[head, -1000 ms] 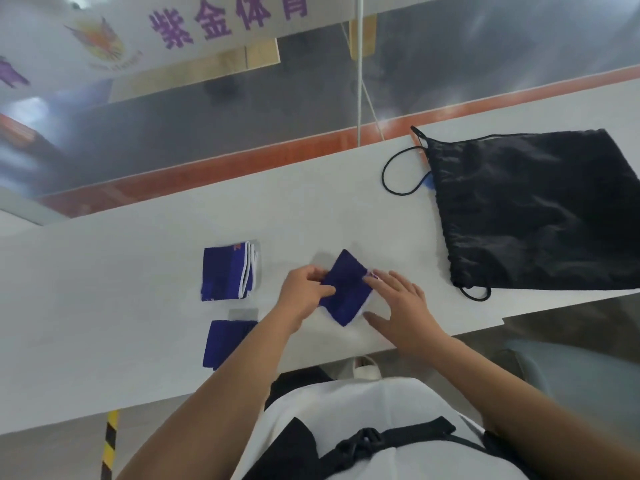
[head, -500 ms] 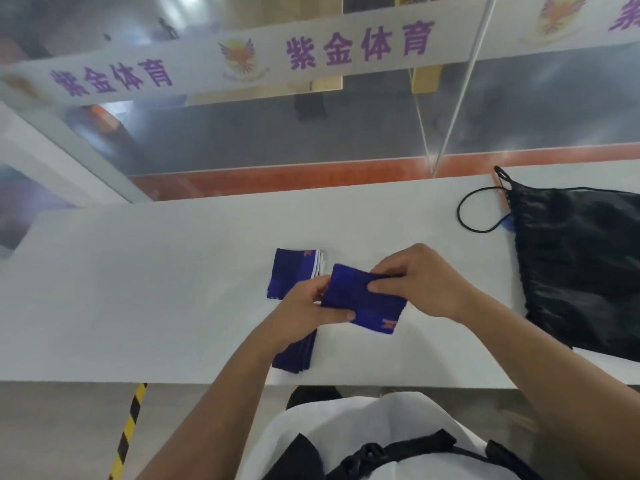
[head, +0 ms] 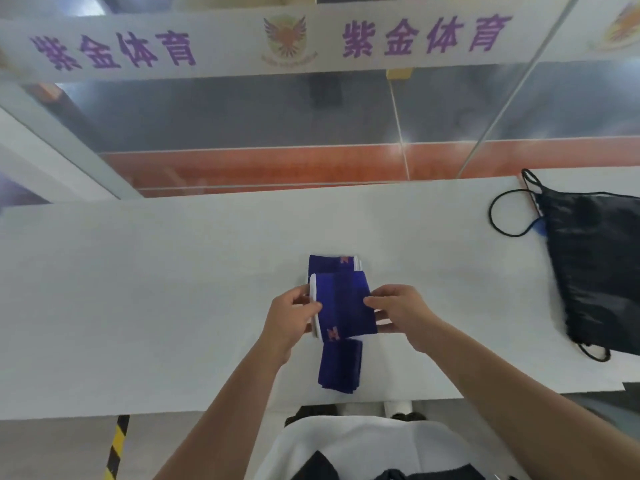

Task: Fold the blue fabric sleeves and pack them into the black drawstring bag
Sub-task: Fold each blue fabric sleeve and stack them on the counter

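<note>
Head view is all I get from here, looking down over a white counter (head: 138,289). Both hands are on one blue sleeve (head: 346,306) about mid-counter: the left hand (head: 294,320) pinches its white-trimmed left edge with the thumb on top, and the right hand (head: 398,313) pinches the right edge. It's stretched out flat between them, with a small orange mark near its lower left corner. Can't tell if it's lifted or resting on the counter. Just behind it a second folded sleeve (head: 329,264) lies on the counter, partly covered by the held one, orange mark and white trim peeking out. A third folded sleeve (head: 341,367) lies just below, near the counter's front edge. The black drawstring bag (head: 602,265) lies flat way off at the right end, well apart from the sleeves, its cord (head: 495,220) looped out to the left. Past the counter there's a white banner (head: 242,46) with purple characters.
</note>
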Tool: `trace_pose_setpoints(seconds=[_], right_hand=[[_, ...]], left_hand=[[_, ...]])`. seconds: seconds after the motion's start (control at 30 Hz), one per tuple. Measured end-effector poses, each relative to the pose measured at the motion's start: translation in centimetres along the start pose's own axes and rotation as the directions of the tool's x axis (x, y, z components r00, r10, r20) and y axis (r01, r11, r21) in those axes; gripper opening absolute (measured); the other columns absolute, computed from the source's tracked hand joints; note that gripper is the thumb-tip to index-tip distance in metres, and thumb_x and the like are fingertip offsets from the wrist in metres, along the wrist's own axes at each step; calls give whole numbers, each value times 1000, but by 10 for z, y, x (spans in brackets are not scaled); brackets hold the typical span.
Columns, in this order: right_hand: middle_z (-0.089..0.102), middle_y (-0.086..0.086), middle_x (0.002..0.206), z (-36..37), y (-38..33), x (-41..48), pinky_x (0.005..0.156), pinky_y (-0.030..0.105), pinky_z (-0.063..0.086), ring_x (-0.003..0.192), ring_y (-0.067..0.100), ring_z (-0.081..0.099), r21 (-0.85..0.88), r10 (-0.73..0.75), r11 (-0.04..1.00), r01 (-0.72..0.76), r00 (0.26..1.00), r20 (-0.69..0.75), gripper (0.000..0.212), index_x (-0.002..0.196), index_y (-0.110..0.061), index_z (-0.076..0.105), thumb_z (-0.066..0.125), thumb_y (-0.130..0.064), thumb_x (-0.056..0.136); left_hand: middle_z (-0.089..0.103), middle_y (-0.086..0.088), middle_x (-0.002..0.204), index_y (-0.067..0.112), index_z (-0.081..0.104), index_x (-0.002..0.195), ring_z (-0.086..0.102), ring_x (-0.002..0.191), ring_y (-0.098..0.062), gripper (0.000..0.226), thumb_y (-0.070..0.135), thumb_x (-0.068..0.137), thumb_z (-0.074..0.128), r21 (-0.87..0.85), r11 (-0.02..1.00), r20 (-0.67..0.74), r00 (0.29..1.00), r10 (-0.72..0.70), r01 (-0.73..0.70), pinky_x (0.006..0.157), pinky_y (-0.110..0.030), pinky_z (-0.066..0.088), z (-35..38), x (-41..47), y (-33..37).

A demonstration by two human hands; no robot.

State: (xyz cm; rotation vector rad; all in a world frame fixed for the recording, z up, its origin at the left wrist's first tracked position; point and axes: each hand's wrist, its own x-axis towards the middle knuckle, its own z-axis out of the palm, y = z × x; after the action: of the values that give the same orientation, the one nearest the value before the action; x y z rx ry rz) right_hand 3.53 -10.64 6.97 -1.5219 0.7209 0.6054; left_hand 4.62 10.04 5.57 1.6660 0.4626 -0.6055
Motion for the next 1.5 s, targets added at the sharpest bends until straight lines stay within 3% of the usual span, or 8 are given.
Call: trace_pose_setpoints(seconds=[0.27,0.53,0.73,0.87,1.07,1.23,1.37,1.5], right_hand=[[69,15,88,34,-15,56,48,29,56,71,28,68,10,21,1000,-19,974,-224,7,83,-6,64,68,-2,87],[72,10,90,43,22,85,71,38,59,76,23,66,-115,0,992,-51,913,-407,8,89,-11,68,70,-18,86],[71,8,93,41,28,91,80,50,61,87,28,71,-73,9,996,-43,912,-410,21,91,-14,64,78,-25,80],[67,10,110,36,23,85,85,49,59,96,28,68,-49,26,998,-49,918,-396,44,112,-16,58,80,-32,78],[55,5,130,39,33,14,90,39,49,112,24,56,-1,148,988,-153,959,-240,84,140,-15,45,84,-47,72],[53,4,126,54,83,-32,86,31,45,108,22,56,-26,215,974,-224,956,-201,84,146,-13,38,84,-27,77],[54,3,123,66,96,-28,66,21,46,100,19,58,-31,159,984,-174,949,-273,78,145,-12,40,82,-20,79],[65,8,112,74,104,-17,83,39,59,95,23,66,6,160,986,-166,940,-302,70,137,-8,48,82,-14,76]], left_hand=[[71,-3,97,21,60,126,72,86,-23,43,7,86,68,242,966,-42,994,101,-88,77,-48,62,-16,75,16],[70,-4,110,14,64,129,63,86,-14,41,15,89,71,440,873,-28,969,247,-209,58,-7,40,-7,91,-2],[66,-5,119,17,59,128,62,98,-17,43,23,88,73,426,891,-92,973,211,-153,77,-29,51,-8,91,-12],[60,-8,131,16,48,139,58,99,-16,56,23,89,72,342,938,-64,994,85,-58,58,-15,43,-9,93,-5],[44,-7,147,19,34,150,51,121,-21,76,29,86,74,378,923,-10,996,85,-75,75,-22,49,-16,77,1],[58,0,111,21,56,110,59,104,-20,26,28,89,70,469,831,-19,937,349,-300,75,-22,41,-18,41,-11],[60,3,117,22,55,124,60,105,-16,37,38,92,66,458,883,203,979,5,-100,85,-25,46,-13,12,-45],[64,-6,127,13,52,131,66,111,-28,46,23,91,70,243,948,288,918,-274,206,88,-39,55,2,5,-73]])
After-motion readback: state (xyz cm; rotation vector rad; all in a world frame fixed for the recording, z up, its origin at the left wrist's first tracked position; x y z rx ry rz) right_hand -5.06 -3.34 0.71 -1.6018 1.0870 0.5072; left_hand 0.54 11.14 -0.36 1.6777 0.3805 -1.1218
